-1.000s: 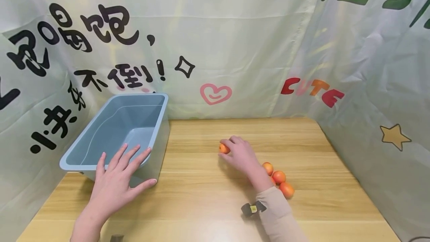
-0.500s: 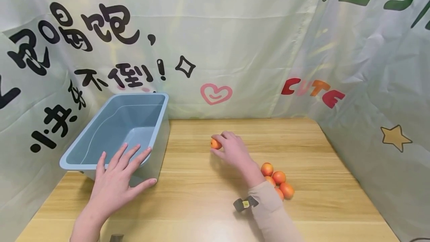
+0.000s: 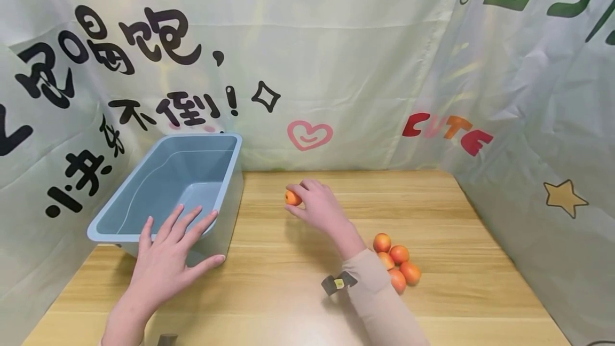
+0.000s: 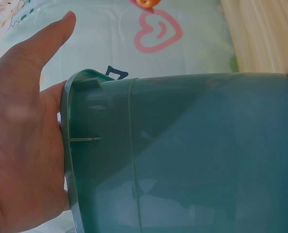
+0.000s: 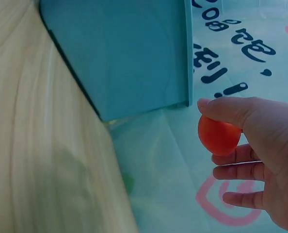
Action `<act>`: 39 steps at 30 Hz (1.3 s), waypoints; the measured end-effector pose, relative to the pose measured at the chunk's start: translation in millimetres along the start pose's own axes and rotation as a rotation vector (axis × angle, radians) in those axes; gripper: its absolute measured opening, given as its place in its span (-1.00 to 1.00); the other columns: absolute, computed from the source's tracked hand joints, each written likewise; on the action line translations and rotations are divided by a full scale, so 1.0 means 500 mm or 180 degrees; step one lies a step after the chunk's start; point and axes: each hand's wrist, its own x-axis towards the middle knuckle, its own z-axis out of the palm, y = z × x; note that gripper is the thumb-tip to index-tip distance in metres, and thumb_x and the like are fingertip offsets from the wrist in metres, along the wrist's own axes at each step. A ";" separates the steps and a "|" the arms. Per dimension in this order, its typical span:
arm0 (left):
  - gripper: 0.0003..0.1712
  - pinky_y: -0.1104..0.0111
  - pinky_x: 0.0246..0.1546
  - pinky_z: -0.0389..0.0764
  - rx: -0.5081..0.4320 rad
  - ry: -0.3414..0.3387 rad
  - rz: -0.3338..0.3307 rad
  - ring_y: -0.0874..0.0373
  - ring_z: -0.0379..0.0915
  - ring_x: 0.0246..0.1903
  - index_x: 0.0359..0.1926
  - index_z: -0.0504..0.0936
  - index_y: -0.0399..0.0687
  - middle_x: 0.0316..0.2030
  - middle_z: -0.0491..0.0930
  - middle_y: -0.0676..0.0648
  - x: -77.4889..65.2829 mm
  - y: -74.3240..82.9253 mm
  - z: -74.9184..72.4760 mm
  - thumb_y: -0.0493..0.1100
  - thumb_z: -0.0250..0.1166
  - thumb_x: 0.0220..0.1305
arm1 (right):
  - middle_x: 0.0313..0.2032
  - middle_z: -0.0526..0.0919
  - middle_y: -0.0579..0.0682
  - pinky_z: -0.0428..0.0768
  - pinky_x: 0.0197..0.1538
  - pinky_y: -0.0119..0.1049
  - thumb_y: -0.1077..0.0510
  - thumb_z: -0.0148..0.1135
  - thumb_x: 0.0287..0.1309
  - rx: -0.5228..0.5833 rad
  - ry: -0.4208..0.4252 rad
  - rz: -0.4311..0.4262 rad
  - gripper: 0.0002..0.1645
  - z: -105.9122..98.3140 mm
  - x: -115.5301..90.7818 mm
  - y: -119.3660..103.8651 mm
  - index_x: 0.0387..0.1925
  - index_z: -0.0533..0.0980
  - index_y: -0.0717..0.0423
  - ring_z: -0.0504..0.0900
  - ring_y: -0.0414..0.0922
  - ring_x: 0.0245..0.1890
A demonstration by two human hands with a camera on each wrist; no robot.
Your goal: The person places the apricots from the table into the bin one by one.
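My right hand pinches a small orange between thumb and fingers, raised over the table in the head view. In the right wrist view the thumb presses the top of this orange, and the other fingers extend below it. My left hand lies spread over the near rim of a blue plastic tub. From the left wrist, the left palm sits along the tub's rim, thumb sticking up and the other fingers mostly hidden behind it. Several more oranges lie clustered beside the right forearm.
The wooden table carries the tub at its left side, with the oranges to the right. A printed cloth hangs behind the table and along both sides. A dark strap-like device is on the right wrist, by the beige sleeve.
My right hand has moved left and upward with the orange, nearer the tub. The oranges under the right forearm now show more fully. My left hand has stayed on the rim.
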 end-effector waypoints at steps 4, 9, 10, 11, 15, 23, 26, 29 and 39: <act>-0.02 -0.28 0.39 -0.28 0.0003 0.0009 0.0008 -0.10 0.02 0.47 0.42 0.23 0.49 0.37 0.34 -0.01 -0.001 0.001 0.001 0.44 0.35 -0.05 | -0.15 0.58 -0.04 0.56 -0.05 -0.10 -0.17 0.36 0.12 -0.0002 0.0084 -0.0108 -0.47 -0.005 0.019 -0.016 0.09 0.57 -0.08 0.56 -0.06 -0.11; -0.02 -0.28 0.39 -0.28 -0.0016 0.0035 0.0011 -0.10 0.02 0.47 0.42 0.24 0.49 0.37 0.35 -0.01 -0.001 0.000 0.001 0.43 0.36 -0.06 | -0.13 0.58 -0.05 0.56 -0.07 -0.16 -0.19 0.33 0.14 -0.0035 0.0170 -0.0205 -0.47 -0.008 0.042 -0.036 0.09 0.56 -0.09 0.54 -0.08 -0.10; -0.02 -0.28 0.39 -0.29 -0.0023 0.0036 0.0012 -0.10 0.02 0.47 0.42 0.24 0.49 0.36 0.35 -0.01 -0.001 0.000 0.001 0.43 0.36 -0.06 | -0.12 0.58 -0.05 0.56 -0.07 -0.17 -0.20 0.33 0.14 -0.0048 0.0171 -0.0209 -0.47 -0.008 0.046 -0.040 0.10 0.56 -0.09 0.54 -0.09 -0.10; -0.02 -0.28 0.39 -0.29 -0.0022 0.0031 0.0013 -0.10 0.02 0.47 0.42 0.24 0.49 0.37 0.35 -0.01 -0.001 -0.001 0.001 0.44 0.35 -0.05 | -0.11 0.58 -0.06 0.56 -0.07 -0.18 -0.21 0.32 0.14 -0.0056 0.0163 -0.0205 -0.47 -0.008 0.049 -0.045 0.10 0.56 -0.10 0.54 -0.09 -0.10; -0.01 -0.28 0.39 -0.30 0.0007 0.0019 -0.0003 -0.11 0.03 0.46 0.43 0.22 0.49 0.36 0.34 -0.01 -0.002 -0.002 -0.001 0.44 0.35 -0.05 | -0.12 0.57 -0.07 0.54 -0.10 -0.22 -0.24 0.29 0.16 -0.0067 0.0139 -0.0223 -0.46 -0.008 0.063 -0.064 0.12 0.55 -0.12 0.52 -0.11 -0.11; 0.00 -0.29 0.38 -0.30 0.0007 0.0008 -0.0004 -0.10 0.02 0.47 0.43 0.21 0.49 0.35 0.36 -0.04 -0.001 -0.002 -0.002 0.45 0.34 -0.05 | -0.13 0.55 -0.07 0.50 -0.08 -0.23 -0.25 0.27 0.17 0.0012 0.0166 -0.0216 -0.44 -0.008 0.086 -0.089 0.17 0.52 -0.16 0.51 -0.12 -0.08; 0.00 -0.30 0.38 -0.30 0.0004 0.0011 0.0011 -0.08 0.00 0.48 0.44 0.21 0.49 0.36 0.35 -0.04 0.001 0.000 -0.001 0.44 0.34 -0.05 | -0.11 0.55 -0.08 0.51 -0.03 -0.24 -0.24 0.26 0.18 0.0016 0.0145 -0.0235 -0.43 -0.009 0.094 -0.096 0.19 0.51 -0.17 0.50 -0.12 -0.06; 0.01 -0.31 0.38 -0.31 0.0007 0.0022 0.0016 -0.08 0.00 0.48 0.44 0.21 0.48 0.35 0.36 -0.04 0.001 0.000 -0.001 0.43 0.36 -0.06 | -0.10 0.55 -0.09 0.51 0.02 -0.24 -0.25 0.24 0.20 0.0009 0.0142 -0.0281 -0.41 -0.010 0.103 -0.104 0.21 0.49 -0.18 0.50 -0.13 -0.05; 0.00 -0.30 0.39 -0.31 0.0034 0.0057 0.0031 -0.09 0.03 0.47 0.43 0.23 0.48 0.34 0.38 -0.06 0.001 0.000 0.000 0.45 0.34 -0.07 | -0.05 0.57 -0.09 0.54 0.05 -0.24 -0.21 0.28 0.18 0.0017 0.0388 -0.0564 -0.33 -0.010 0.133 -0.130 0.28 0.42 -0.13 0.54 -0.15 -0.04</act>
